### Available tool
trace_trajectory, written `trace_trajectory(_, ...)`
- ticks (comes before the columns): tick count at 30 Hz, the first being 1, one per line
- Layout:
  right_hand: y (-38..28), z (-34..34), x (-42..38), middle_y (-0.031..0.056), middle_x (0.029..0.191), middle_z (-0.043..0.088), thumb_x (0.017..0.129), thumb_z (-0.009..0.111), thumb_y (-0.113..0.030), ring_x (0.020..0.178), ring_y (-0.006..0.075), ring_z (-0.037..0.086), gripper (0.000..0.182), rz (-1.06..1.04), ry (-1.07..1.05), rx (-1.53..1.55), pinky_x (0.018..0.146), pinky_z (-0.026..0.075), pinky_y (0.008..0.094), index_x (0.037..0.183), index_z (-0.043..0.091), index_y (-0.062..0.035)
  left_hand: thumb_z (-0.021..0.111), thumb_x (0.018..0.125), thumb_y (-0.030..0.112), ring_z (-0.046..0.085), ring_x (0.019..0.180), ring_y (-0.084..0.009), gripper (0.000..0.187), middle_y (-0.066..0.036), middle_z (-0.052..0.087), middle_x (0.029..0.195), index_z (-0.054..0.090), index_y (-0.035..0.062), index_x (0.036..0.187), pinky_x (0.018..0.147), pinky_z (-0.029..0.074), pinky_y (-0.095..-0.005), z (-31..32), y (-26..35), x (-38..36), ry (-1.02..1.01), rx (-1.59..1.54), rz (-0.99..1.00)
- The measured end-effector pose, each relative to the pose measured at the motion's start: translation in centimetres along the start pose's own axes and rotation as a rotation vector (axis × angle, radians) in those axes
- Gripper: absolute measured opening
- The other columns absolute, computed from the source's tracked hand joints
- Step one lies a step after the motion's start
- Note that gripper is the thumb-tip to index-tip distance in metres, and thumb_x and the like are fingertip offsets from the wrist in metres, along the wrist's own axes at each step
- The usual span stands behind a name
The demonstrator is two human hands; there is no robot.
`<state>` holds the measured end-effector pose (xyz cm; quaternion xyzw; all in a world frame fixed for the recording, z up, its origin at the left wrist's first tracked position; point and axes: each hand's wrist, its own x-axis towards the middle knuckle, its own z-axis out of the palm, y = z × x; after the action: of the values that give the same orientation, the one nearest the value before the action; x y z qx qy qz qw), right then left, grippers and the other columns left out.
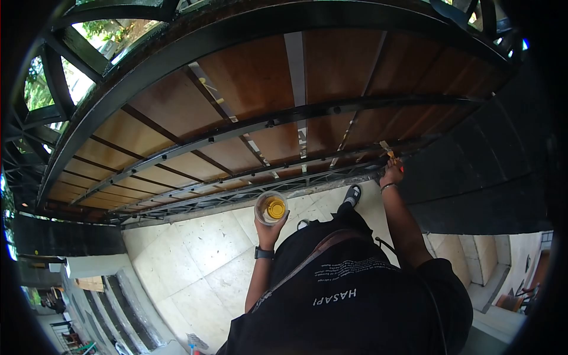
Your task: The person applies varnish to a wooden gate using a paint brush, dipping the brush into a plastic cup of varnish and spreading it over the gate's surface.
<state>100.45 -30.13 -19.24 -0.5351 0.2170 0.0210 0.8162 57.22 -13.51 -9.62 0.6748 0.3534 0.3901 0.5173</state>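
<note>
My left hand (270, 232), a dark watch on its wrist, is wrapped round a clear plastic cup (258, 207) with amber liquid (276, 207) in the bottom. The cup is held out in front of my body. Over on the right, my right hand (391, 172) grips a paintbrush (386, 147) with a red and orange handle. Its bristles are up at the lower right part of the brown wooden panels (337, 71). Toward the right these panels look darker and redder, while those at the left are a lighter yellow-brown.
A black metal frame (228, 128) with crossbars holds the panels. Strips of pale tape (295, 65) run along some gaps. Light tiles (204, 251) cover the floor, and my shoe (353, 195) stands close to the gate's base. A black curved surface (473, 171) rises at right; steps (121, 307) lie lower left.
</note>
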Motion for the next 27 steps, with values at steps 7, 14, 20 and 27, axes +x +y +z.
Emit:
trace_trajectory(7,-7.9,4.4,-3.0,0.0160,0.114,0.069,0.103,0.052,-0.040,0.106,0.0234,0.066,0.045,-0.106,-0.177,0.029,0.092,0.051,0.0324,0.125,0.059,-0.0015,0.089,0.069,0.011,0.059,0.117,-0.0234,0.078,-0.014,0.061,0.124,0.047,-0.0004,0.133,0.102,0.046,-0.0365,0.3,0.0,-0.4,-0.010,0.006,0.012)
trace_trajectory(14,-11.9,4.0,-5.8,0.0152,0.112,0.069,0.103,0.051,-0.041,0.105,0.0225,0.066,0.046,-0.234,-0.295,0.335,0.099,0.047,0.0341,0.127,0.057,-0.0027,0.090,0.068,0.012,0.058,0.118,-0.0236,0.080,-0.015,0.060,0.126,0.047,-0.0005,0.135,0.103,0.046,-0.0368,0.6,0.5,-0.4,-0.024,-0.005,0.033)
trace_trajectory(20,-5.2,1.6,-3.7,0.0156,0.110,0.070,0.100,0.057,-0.043,0.097,0.0233,0.070,0.049,-0.110,-0.240,0.167,0.085,0.054,0.0318,0.122,0.059,0.0010,0.090,0.068,0.011,0.059,0.117,-0.0235,0.080,-0.014,0.061,0.126,0.047,-0.0006,0.135,0.102,0.046,-0.0367,0.8,0.5,-0.4,-0.065,-0.027,0.029)
trace_trajectory(27,1.4,-2.3,-0.1,0.0143,0.102,0.073,0.102,0.054,-0.038,0.096,0.0217,0.071,0.044,-0.075,-0.057,-0.096,0.084,0.054,0.0304,0.119,0.062,0.0016,0.088,0.070,0.007,0.059,0.114,-0.0210,0.078,-0.012,0.061,0.122,0.045,0.0005,0.135,0.100,0.047,-0.0351,0.9,0.9,-1.0,-0.069,-0.008,0.060)
